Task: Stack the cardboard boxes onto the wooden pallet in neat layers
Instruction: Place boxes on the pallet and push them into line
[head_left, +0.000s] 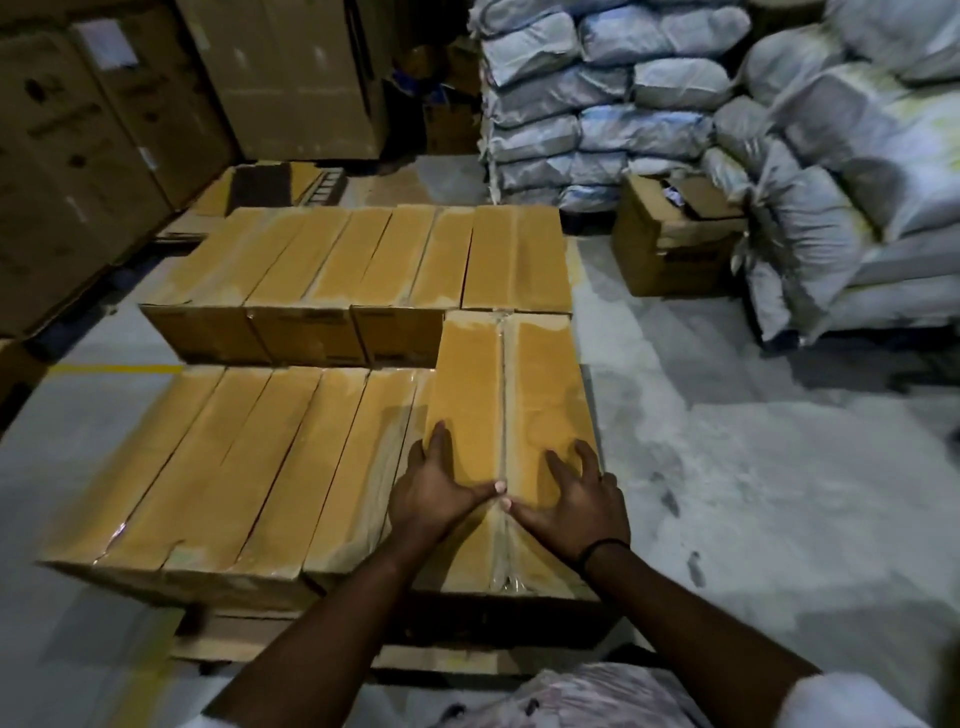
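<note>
Two grips: left grip (434, 493) and right grip (576, 506) lie flat, fingers spread, holding nothing, thumbs meeting over the tape seam (503, 415).
Box: the cardboard box (540, 395) sits at the right end of the near row (234, 457), its far end against the far row (363, 254), above the wooden pallet (249, 636).
Step, as judged: seating this box flush.
Method: press evenly with both palms, close against the left neighbour, square the near edge.
Box to grips: directly beneath both palms, at its near end.
</note>
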